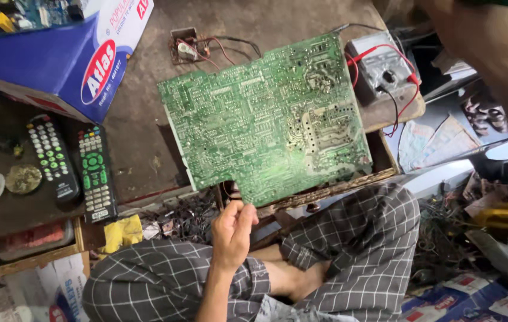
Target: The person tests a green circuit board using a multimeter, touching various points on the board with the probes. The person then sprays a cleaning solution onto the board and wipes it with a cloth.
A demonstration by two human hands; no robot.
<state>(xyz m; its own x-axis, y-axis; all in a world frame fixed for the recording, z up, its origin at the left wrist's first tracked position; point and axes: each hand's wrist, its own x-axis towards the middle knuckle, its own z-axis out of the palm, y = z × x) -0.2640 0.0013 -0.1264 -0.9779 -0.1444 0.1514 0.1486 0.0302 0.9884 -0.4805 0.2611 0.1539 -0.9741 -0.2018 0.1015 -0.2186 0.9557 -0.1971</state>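
A large green circuit board [266,119] lies solder side up on a worn wooden bench [140,143]. My left hand [232,231] comes up from between my knees and pinches the board's near edge at a notch, thumb and fingers closed on it. A blurred bare forearm [498,65], very close to the camera, crosses the top right corner; I take it for my right arm, and its hand is out of the frame. My crossed legs in grey checked trousers [349,238] fill the bottom of the view.
A grey multimeter [382,65] with red and black leads sits by the board's far right corner. Two remote controls [51,156] [94,174] lie at the left, below a blue and white cardboard box [69,59]. Tangled wires [188,217] and a yellow cloth [121,232] sit below the bench edge.
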